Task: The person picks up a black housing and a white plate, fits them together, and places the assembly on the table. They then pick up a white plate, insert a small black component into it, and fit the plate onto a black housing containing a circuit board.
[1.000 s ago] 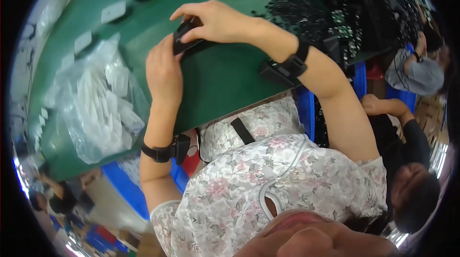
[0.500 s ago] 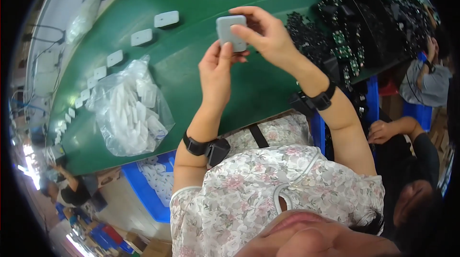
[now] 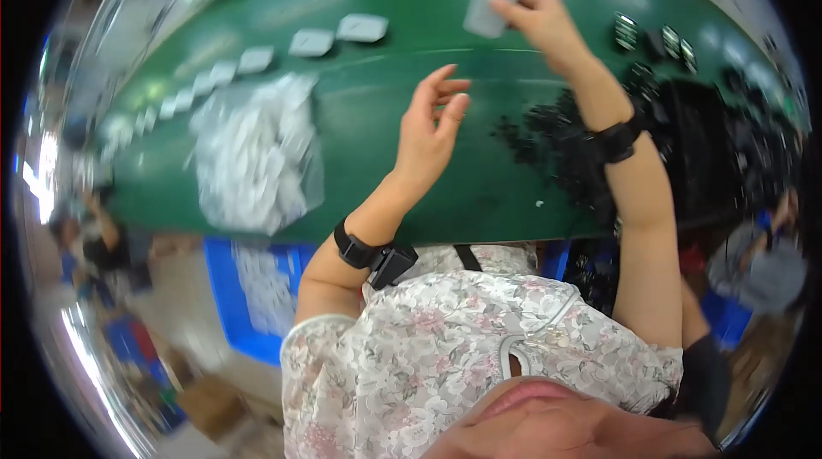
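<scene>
A pale grey-white flat plastic case with rounded corners (image 3: 485, 12) is pinched at its right edge between the thumb and fingers of my right hand (image 3: 548, 24), stretched toward the far side of the green table (image 3: 479, 181). Whether the case touches the tabletop I cannot tell. My left hand (image 3: 431, 129) is over the middle of the table, empty, its fingers apart and slightly curled. To its upper left, the nearest in a curved row of similar cases is a white case (image 3: 362, 28). A clear plastic bag (image 3: 312, 181) full of white plastic pieces lies left of my left hand.
Small black parts (image 3: 561, 129) are heaped under my right forearm. Several green circuit boards (image 3: 626, 32) lie at the far right, behind a black tray (image 3: 702, 138). A blue bin (image 3: 224, 296) with white pieces stands below the table's near edge. Other people sit at both sides.
Both hands held the case together before. My left hand has let go and is apart from it; my right hand has carried the case away to the far right. The view has shifted.
</scene>
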### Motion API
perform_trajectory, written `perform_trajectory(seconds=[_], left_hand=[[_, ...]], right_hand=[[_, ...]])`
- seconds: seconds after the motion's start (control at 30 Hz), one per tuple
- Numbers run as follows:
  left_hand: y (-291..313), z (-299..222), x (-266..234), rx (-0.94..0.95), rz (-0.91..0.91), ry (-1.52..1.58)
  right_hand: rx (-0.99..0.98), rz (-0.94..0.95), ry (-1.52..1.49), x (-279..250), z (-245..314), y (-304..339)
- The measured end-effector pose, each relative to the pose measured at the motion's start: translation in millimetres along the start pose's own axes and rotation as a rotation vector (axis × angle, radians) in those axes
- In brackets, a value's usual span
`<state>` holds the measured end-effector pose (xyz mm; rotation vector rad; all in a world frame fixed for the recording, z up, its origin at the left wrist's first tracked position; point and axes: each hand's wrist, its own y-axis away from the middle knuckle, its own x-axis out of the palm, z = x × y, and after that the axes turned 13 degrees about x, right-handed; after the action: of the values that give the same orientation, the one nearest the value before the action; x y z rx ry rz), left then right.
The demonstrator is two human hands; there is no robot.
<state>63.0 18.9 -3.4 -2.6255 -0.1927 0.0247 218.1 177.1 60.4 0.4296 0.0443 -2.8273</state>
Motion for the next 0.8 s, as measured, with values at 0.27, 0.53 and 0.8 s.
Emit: perform_trajectory(seconds=[0.27,0.53,0.8], left_hand=[[125,-40,-81,0.196,-0.228,-0.628],[258,-43,-147,-0.078,-0.591,-1.005],[367,-11,-267,-0.640,-1.005,-1.240]], right_hand=[[-0.192,0.296,0.566,-65,-53,-113],[0.078,0.336,0.588,-128,-73,-151],[0.179,0.217,0.589,-161,-65,-146]])
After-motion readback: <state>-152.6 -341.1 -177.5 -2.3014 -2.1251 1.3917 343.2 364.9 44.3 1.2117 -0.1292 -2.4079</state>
